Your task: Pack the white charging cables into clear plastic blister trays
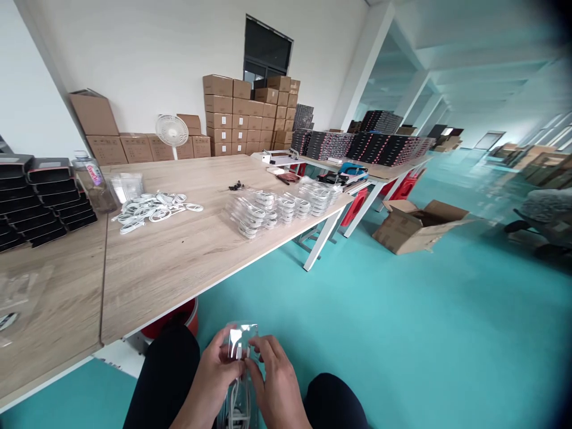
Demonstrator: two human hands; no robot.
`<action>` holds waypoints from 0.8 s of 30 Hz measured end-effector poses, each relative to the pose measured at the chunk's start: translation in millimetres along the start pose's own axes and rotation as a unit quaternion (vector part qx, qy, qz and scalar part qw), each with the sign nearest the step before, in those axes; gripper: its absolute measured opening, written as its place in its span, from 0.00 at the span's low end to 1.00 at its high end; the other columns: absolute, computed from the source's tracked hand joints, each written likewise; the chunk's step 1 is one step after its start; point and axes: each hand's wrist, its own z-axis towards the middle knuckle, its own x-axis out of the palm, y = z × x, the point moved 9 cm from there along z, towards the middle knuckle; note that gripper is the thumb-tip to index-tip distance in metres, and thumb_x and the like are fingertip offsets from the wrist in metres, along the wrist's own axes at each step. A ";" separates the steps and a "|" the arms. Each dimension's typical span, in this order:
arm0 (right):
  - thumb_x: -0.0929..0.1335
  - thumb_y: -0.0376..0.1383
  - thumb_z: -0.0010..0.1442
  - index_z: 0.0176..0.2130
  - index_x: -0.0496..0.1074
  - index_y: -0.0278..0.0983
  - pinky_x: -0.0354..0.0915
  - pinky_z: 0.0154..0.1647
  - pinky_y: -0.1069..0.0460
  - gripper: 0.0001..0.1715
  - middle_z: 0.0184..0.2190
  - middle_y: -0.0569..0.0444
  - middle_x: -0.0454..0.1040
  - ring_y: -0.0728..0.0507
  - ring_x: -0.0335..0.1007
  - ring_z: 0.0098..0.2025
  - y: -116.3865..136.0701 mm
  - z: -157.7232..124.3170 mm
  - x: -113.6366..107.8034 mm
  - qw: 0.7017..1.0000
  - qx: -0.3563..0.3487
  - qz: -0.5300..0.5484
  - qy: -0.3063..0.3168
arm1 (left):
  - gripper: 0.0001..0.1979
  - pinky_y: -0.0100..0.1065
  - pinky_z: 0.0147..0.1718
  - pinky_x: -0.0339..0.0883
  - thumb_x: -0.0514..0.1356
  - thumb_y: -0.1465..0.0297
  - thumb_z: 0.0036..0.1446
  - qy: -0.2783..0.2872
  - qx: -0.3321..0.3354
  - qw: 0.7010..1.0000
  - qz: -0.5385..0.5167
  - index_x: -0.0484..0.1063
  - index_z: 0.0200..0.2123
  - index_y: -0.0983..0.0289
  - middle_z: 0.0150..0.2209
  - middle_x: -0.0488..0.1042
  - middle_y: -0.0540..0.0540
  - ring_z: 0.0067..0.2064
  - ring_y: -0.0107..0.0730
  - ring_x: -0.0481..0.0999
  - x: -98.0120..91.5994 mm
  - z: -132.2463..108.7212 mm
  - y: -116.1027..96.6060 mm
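Observation:
Between the knees, my left hand (pixel 218 369) and my right hand (pixel 273 375) both pinch a clear plastic bag (pixel 243 331) near its upper end. A coiled white cable (pixel 239 402) shows through the bag's lower part, its connector ends up by the fingertips. On the wooden table (pixel 179 268) lies a loose heap of white cables (pixel 154 208) beside a stack of clear bags (pixel 126 186). Farther right, several bagged cables (pixel 286 205) are piled in rows near the table's edge.
Stacked black boxes (pixel 44 196) and a plastic bottle (pixel 92 179) stand at the left. A red bucket (pixel 190 319) sits under the table edge. An open carton (pixel 413 226) is on the green floor. Small black parts (pixel 236 186) lie mid-table; a white fan (pixel 172 131) stands behind.

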 end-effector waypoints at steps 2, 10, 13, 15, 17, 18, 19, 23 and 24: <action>0.64 0.30 0.63 0.41 0.72 0.42 0.68 0.33 0.52 0.10 0.37 0.52 0.75 0.44 0.74 0.35 -1.1 -2.2 -0.5 0.999 0.012 0.035 0.004 | 0.36 0.30 0.26 0.63 0.72 0.77 0.34 0.006 -0.011 1.000 -0.019 0.75 0.52 0.63 0.24 0.78 0.51 0.26 0.32 0.75 -0.8 0.8 8.0; 0.68 0.35 0.59 0.31 0.67 0.39 0.62 0.31 0.53 0.04 0.25 0.59 0.68 0.47 0.63 0.29 -24.4 -26.4 17.1 0.948 0.161 0.270 0.047 | 0.32 0.35 0.31 0.68 0.75 0.77 0.31 0.001 -0.117 0.986 -0.115 0.75 0.46 0.64 0.30 0.82 0.57 0.28 0.38 0.79 -24.3 -4.8 60.3; 0.70 0.38 0.56 0.30 0.67 0.38 0.62 0.32 0.52 0.07 0.26 0.58 0.68 0.46 0.63 0.30 -36.7 -38.8 25.7 0.908 0.222 0.354 0.035 | 0.28 0.36 0.33 0.69 0.76 0.75 0.31 0.017 -0.117 0.983 -0.139 0.77 0.41 0.65 0.31 0.82 0.59 0.30 0.39 0.80 -25.4 -11.1 76.5; 0.70 0.37 0.54 0.29 0.67 0.38 0.61 0.32 0.52 0.08 0.24 0.59 0.68 0.46 0.63 0.29 -42.9 -46.8 30.6 0.896 0.249 0.367 0.030 | 0.26 0.36 0.33 0.68 0.76 0.75 0.30 0.034 -0.108 0.986 -0.123 0.77 0.38 0.66 0.30 0.81 0.59 0.30 0.40 0.80 -24.1 -15.8 89.7; 0.71 0.36 0.52 0.28 0.67 0.38 0.60 0.30 0.52 0.08 0.23 0.60 0.67 0.47 0.62 0.27 -48.4 -54.3 35.2 0.891 0.266 0.367 0.025 | 0.26 0.37 0.31 0.68 0.77 0.75 0.29 0.029 -0.108 0.990 -0.085 0.77 0.37 0.66 0.27 0.80 0.57 0.27 0.40 0.78 -26.0 -20.8 104.0; 0.71 0.36 0.52 0.28 0.67 0.38 0.60 0.30 0.53 0.08 0.23 0.60 0.67 0.47 0.62 0.27 -51.4 -57.6 37.1 0.888 0.272 0.371 0.018 | 0.26 0.37 0.30 0.68 0.77 0.75 0.30 0.013 -0.107 0.992 -0.070 0.76 0.38 0.65 0.26 0.79 0.56 0.26 0.40 0.78 -28.8 -22.9 108.9; 0.71 0.36 0.51 0.29 0.67 0.38 0.59 0.29 0.53 0.08 0.22 0.60 0.67 0.47 0.61 0.27 -54.9 -60.6 38.7 0.882 0.280 0.379 0.008 | 0.27 0.37 0.30 0.68 0.77 0.74 0.30 -0.009 -0.101 0.993 -0.060 0.75 0.39 0.64 0.26 0.79 0.55 0.25 0.40 0.78 -32.4 -24.7 110.9; 0.74 0.42 0.50 0.33 0.71 0.37 0.59 0.28 0.53 0.14 0.23 0.60 0.69 0.48 0.62 0.25 -68.3 -65.7 41.7 0.848 0.311 0.428 -0.039 | 0.33 0.37 0.33 0.71 0.76 0.65 0.39 -0.082 -0.009 0.996 -0.028 0.71 0.51 0.60 0.34 0.80 0.55 0.33 0.42 0.80 -45.5 -27.7 84.3; 0.75 0.43 0.50 0.33 0.71 0.37 0.59 0.28 0.52 0.16 0.22 0.60 0.69 0.48 0.61 0.25 -69.1 -64.3 42.0 0.843 0.313 0.436 -0.040 | 0.35 0.37 0.36 0.71 0.74 0.63 0.44 -0.082 0.015 0.997 -0.002 0.68 0.56 0.58 0.37 0.80 0.56 0.37 0.42 0.81 -46.3 -27.5 73.8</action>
